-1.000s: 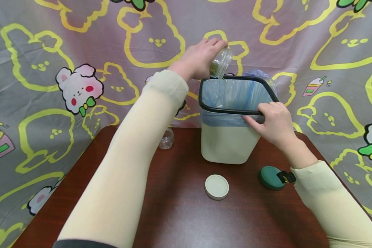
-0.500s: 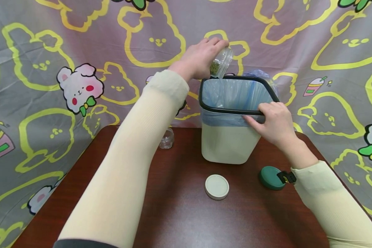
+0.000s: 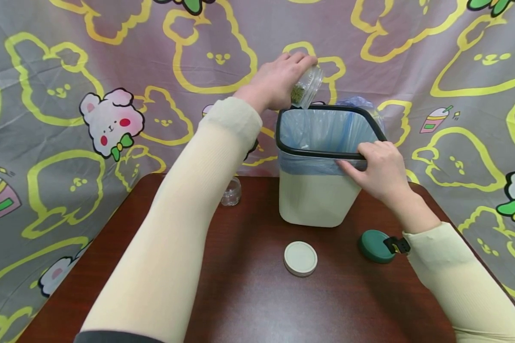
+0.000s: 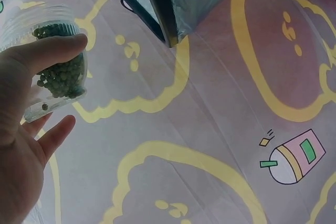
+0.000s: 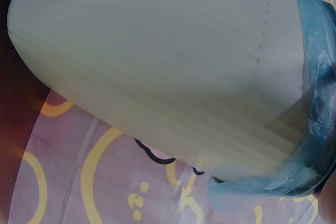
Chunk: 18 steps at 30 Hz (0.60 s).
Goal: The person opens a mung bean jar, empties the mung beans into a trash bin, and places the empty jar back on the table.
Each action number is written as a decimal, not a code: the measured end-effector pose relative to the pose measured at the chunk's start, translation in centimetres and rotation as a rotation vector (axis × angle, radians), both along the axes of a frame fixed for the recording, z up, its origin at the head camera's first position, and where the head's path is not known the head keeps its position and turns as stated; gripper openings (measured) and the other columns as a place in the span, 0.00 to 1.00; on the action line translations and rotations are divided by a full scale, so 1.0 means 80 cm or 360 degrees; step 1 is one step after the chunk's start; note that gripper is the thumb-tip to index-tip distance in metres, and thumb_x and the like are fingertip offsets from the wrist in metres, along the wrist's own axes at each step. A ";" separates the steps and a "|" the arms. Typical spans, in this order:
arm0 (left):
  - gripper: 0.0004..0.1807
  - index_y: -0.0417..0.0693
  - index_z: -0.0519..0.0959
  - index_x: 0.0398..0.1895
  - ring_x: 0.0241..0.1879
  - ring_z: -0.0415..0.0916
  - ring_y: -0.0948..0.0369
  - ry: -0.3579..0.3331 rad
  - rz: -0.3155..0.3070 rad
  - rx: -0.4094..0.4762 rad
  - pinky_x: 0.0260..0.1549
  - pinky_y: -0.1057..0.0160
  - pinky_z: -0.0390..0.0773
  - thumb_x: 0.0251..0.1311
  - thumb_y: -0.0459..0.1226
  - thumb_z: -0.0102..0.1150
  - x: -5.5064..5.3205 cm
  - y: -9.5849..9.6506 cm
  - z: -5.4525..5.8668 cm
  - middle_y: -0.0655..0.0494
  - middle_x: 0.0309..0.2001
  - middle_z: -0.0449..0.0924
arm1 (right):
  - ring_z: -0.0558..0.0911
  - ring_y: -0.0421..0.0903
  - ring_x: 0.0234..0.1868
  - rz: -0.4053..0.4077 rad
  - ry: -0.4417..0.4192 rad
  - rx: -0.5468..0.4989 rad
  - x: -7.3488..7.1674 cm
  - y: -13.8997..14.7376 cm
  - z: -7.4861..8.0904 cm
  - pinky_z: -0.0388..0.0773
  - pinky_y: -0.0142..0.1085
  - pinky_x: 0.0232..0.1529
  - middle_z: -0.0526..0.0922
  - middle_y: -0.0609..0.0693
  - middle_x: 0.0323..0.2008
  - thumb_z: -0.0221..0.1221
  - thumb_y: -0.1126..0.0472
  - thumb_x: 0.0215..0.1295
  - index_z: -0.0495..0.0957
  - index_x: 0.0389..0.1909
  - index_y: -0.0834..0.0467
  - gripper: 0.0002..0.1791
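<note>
My left hand [image 3: 276,81] grips a clear glass jar [image 3: 307,88], tipped with its mouth toward the bin's left rim. Small green beans [image 4: 63,74] lie inside the jar, in the left wrist view. The trash bin [image 3: 313,200] is off-white with a black rim and a bluish plastic liner [image 3: 322,128] folded over its edge. On the bin's front right corner my right hand [image 3: 379,166] grips the rim, thumb outside against the liner. The right wrist view shows mostly the bin's side wall [image 5: 157,66]; only a sliver of that hand appears at its edge.
A cream round lid [image 3: 300,257] lies on the dark wooden table [image 3: 249,295] in front of the bin. To its right, near my right wrist, is a green lid [image 3: 375,246]. Another clear glass jar [image 3: 231,191] stands behind my left forearm. A patterned curtain [image 3: 124,57] hangs behind.
Hardly anything differs. The beans in the tilted jar seem to have shifted slightly; both hands and the bin keep their places.
</note>
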<state>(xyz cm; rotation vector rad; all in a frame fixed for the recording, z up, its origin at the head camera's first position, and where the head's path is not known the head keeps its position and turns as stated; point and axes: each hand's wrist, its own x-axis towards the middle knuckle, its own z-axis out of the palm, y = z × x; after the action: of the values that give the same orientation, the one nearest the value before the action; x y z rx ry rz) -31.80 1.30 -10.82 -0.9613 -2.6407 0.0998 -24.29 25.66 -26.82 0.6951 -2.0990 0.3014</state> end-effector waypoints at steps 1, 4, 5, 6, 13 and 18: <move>0.48 0.55 0.49 0.77 0.70 0.52 0.55 0.0006 0.0001 -0.0004 0.60 0.52 0.67 0.54 0.27 0.60 0.000 0.000 0.000 0.55 0.73 0.53 | 0.65 0.54 0.18 0.0001 -0.0001 0.0000 0.000 0.000 0.000 0.61 0.47 0.26 0.62 0.51 0.13 0.64 0.51 0.54 0.63 0.17 0.59 0.23; 0.48 0.55 0.49 0.77 0.70 0.52 0.55 0.0019 0.0007 -0.0021 0.60 0.51 0.67 0.54 0.27 0.60 0.000 0.000 0.000 0.55 0.73 0.53 | 0.65 0.54 0.18 0.0000 -0.0005 0.0000 0.000 0.000 0.000 0.61 0.47 0.27 0.63 0.51 0.13 0.65 0.51 0.54 0.63 0.17 0.59 0.23; 0.48 0.55 0.49 0.76 0.70 0.52 0.55 0.0021 0.0007 -0.0025 0.60 0.51 0.67 0.54 0.28 0.60 0.000 0.000 0.000 0.54 0.72 0.53 | 0.65 0.54 0.18 -0.0001 -0.0005 -0.0001 0.000 0.000 0.000 0.61 0.48 0.27 0.63 0.51 0.13 0.65 0.51 0.54 0.63 0.17 0.59 0.23; 0.48 0.56 0.49 0.76 0.70 0.52 0.55 0.0022 0.0006 -0.0028 0.60 0.51 0.67 0.55 0.28 0.60 0.000 0.000 0.000 0.54 0.72 0.53 | 0.65 0.54 0.18 -0.0001 -0.0006 0.0000 0.000 0.000 0.000 0.61 0.48 0.27 0.63 0.51 0.13 0.65 0.51 0.54 0.63 0.17 0.59 0.23; 0.47 0.55 0.49 0.76 0.70 0.51 0.55 0.0033 -0.0002 -0.0028 0.60 0.51 0.67 0.55 0.26 0.58 0.001 -0.001 0.001 0.54 0.73 0.53 | 0.64 0.54 0.18 0.0011 0.0007 0.0003 0.000 0.001 0.001 0.61 0.48 0.27 0.62 0.51 0.13 0.64 0.52 0.54 0.62 0.17 0.59 0.23; 0.47 0.55 0.49 0.77 0.70 0.51 0.54 0.0039 -0.0003 -0.0052 0.59 0.51 0.68 0.55 0.27 0.59 0.002 -0.001 0.000 0.54 0.73 0.52 | 0.65 0.54 0.18 0.0015 0.0004 0.0002 0.000 0.000 0.000 0.61 0.48 0.27 0.62 0.51 0.13 0.64 0.51 0.54 0.62 0.16 0.59 0.23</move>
<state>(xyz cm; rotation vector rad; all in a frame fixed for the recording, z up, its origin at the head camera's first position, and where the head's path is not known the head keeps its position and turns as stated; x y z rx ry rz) -31.66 1.18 -10.82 -0.9669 -2.6234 0.1536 -24.33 25.70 -26.83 0.7056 -2.0940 0.3044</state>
